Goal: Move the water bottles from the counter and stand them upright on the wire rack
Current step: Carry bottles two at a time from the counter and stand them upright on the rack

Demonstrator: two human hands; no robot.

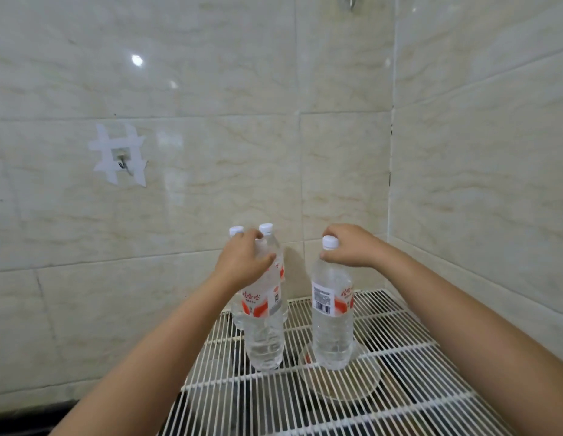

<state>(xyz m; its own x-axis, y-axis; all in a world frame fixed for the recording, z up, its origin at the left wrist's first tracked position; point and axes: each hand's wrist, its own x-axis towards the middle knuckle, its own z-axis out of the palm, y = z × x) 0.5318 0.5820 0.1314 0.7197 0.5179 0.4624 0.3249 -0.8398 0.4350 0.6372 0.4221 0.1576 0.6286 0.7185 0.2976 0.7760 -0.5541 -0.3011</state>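
Note:
Several clear water bottles with white caps and red-and-white labels stand upright on a white wire rack (383,325). My left hand (242,262) grips the neck of the front left bottle (263,335), whose cap is hidden under the hand. Two more bottles stand close behind it: one at the far left (237,313) and one (267,229) nearer the wall. My right hand (352,247) holds the neck of the right bottle (332,328), just under its white cap, with thumb and fingers curled round it.
Beige tiled walls meet in a corner (391,184) behind the rack. A small metal hook (122,163) is taped to the left wall. A round glass lid (339,380) lies under the rack. A dark counter edge (28,413) runs at the lower left.

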